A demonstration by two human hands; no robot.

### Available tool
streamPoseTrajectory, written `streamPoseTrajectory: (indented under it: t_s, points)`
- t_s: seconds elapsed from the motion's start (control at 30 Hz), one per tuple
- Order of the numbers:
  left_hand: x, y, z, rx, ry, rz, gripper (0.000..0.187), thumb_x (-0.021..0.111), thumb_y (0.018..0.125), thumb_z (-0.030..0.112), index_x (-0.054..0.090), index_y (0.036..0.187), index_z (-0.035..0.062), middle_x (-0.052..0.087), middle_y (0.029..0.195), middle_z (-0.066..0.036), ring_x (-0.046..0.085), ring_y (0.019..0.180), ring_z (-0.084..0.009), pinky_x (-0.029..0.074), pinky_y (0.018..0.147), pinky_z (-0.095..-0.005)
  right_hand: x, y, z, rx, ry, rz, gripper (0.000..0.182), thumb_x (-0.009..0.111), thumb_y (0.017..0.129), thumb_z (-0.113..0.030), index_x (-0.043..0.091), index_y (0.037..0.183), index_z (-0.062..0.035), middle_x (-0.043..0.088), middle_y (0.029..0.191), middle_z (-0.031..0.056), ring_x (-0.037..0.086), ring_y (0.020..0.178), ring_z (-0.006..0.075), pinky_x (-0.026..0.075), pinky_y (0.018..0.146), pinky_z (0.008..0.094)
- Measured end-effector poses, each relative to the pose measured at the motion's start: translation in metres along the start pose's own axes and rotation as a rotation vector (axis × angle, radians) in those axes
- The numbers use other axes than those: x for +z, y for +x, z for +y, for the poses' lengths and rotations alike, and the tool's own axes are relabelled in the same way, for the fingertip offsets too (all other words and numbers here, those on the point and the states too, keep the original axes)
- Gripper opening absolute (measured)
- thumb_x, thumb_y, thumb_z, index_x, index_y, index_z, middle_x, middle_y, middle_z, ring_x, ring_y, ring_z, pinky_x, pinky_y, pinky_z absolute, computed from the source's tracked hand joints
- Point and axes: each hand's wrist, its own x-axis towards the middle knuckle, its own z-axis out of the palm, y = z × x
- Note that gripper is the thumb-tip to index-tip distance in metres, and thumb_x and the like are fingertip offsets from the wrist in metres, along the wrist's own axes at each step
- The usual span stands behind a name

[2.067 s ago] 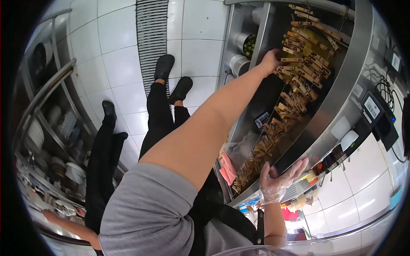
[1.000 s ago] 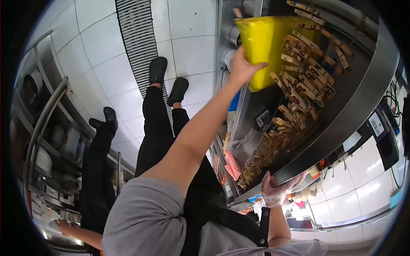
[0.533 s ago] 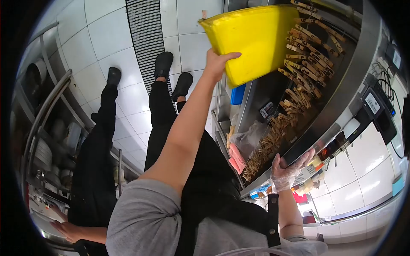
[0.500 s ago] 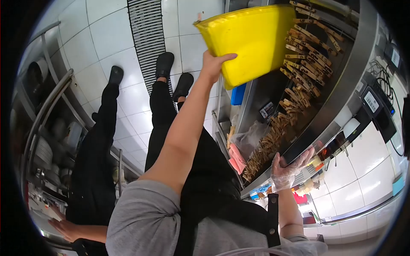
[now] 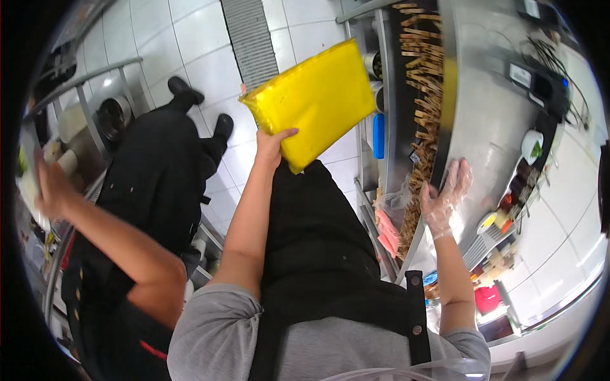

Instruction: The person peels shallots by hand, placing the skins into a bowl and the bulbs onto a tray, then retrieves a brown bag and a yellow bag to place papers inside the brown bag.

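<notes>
My left hand grips a yellow plastic tub by its near side, thumb lying over its outer face. The tub is held in the air in front of my legs, above the tiled floor. My right hand wears a clear plastic glove. Its fingers are stretched out, and it lies by the front edge of the steel counter, holding nothing. Beside that hand runs a long bank of wooden clothespins in the dark space under the counter edge.
A co-worker in black stands close on my left, one arm raised. A blue lid-like piece, a pink cloth-like item and clear plastic lie beside the clothespins. A black device with cables and a white bowl stand on the counter.
The tub has moved down and left, away from the clothespins. My right hand has shifted up and right along the counter. The co-worker has come nearer and raised an arm.
</notes>
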Motion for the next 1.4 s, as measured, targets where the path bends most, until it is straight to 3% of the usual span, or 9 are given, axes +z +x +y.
streamPoseTrajectory:
  t_s: [0.27,0.53,0.7,0.83,0.93,1.0,1.2,1.27,1.4]
  points:
    - [0.007,-0.095,0.056,0.26,0.685,-0.068,0.036,0.082,0.067,-0.004,0.07,0.101,-0.0049,0.075,0.096,-0.015,0.073,0.084,-0.0262,0.056,0.081,-0.037,-0.02,-0.008,0.0,0.094,0.067,0.027,0.089,0.072,0.075,-0.014,0.035,0.155,-0.0159,0.029,0.159,0.0194,0.027,0.146,0.0412,0.019,0.119,0.0593]
    - [0.017,-0.253,0.147,0.675,1.391,-0.333,0.041,0.084,0.065,0.007,0.071,0.102,-0.0046,0.075,0.091,-0.016,0.073,0.084,-0.0253,0.056,0.08,-0.0362,-0.018,-0.085,-0.037,-0.011,0.035,0.337,0.093,0.07,0.086,-0.052,0.023,0.16,-0.0211,0.02,0.162,0.0185,0.024,0.148,0.0391,0.019,0.119,0.0588]
    - [0.084,-0.406,0.174,0.722,1.504,-0.563,0.031,0.082,0.067,-0.001,0.07,0.094,-0.0079,0.074,0.087,-0.008,0.067,0.08,-0.0119,0.054,0.076,-0.0302,-0.019,-0.244,-0.088,0.208,0.642,0.418,0.093,0.053,0.092,-0.066,0.017,0.161,-0.0142,0.017,0.162,0.0228,0.025,0.148,0.0408,0.024,0.118,0.0566]
    - [0.143,-0.522,0.124,0.91,1.612,-1.037,0.027,0.082,0.067,-0.001,0.072,0.093,-0.0048,0.074,0.088,-0.007,0.066,0.081,-0.01,0.054,0.077,-0.0281,0.005,-0.385,-0.091,0.574,1.913,0.262,0.102,0.042,0.091,-0.077,0.006,0.162,-0.014,0.011,0.163,0.026,0.026,0.146,0.0446,0.029,0.115,0.0595]
    - [0.177,-0.588,0.066,0.818,1.589,-1.273,0.029,0.083,0.067,0.0,0.072,0.094,-0.0045,0.075,0.089,-0.007,0.068,0.081,-0.0118,0.054,0.077,-0.0272,-0.011,-0.48,-0.074,0.605,2.475,0.46,0.104,0.025,0.086,-0.087,0.003,0.162,-0.0191,0.01,0.163,0.0258,0.029,0.143,0.0498,0.032,0.112,0.063]
    - [0.202,-0.607,0.02,1.004,1.598,-1.559,0.034,0.083,0.068,0.001,0.072,0.099,-0.0047,0.075,0.089,-0.008,0.069,0.081,-0.0126,0.054,0.076,-0.0269,-0.012,-0.542,-0.056,0.14,2.916,0.435,0.109,0.029,0.082,-0.09,0.002,0.162,-0.0201,0.01,0.162,0.0279,0.027,0.145,0.0485,0.033,0.112,0.0637]
    - [0.249,-0.659,-0.144,0.85,1.64,-2.264,0.048,0.086,0.07,0.007,0.069,0.114,0.0022,0.07,0.119,-0.014,0.068,0.109,-0.0245,0.052,0.097,-0.041,0.006,-0.695,-0.02,-0.213,2.955,0.937,0.083,0.051,0.095,-0.063,0.036,0.152,-0.0042,0.046,0.149,0.0212,0.056,0.126,0.0382,0.043,0.11,0.0511]
    - [0.262,-0.669,-0.186,0.885,1.484,-2.565,0.048,0.085,0.07,0.008,0.071,0.116,0.0059,0.069,0.124,-0.014,0.066,0.115,-0.0273,0.05,0.102,-0.0436,0.014,-0.733,-0.016,0.188,2.479,1.378,0.074,0.063,0.092,-0.038,0.038,0.15,-0.0007,0.043,0.151,0.0209,0.056,0.127,0.0344,0.044,0.11,0.0486]
    - [0.289,-0.642,-0.258,1.762,1.296,-2.773,0.052,0.071,0.077,0.011,0.066,0.128,0.0236,0.062,0.137,0.0,0.054,0.132,-0.0277,0.038,0.114,-0.0494,-0.039,-0.788,-0.006,0.362,2.337,1.645,0.068,0.066,0.082,-0.014,0.044,0.145,0.001,0.054,0.14,0.0227,0.059,0.123,0.0346,0.048,0.106,0.0434]
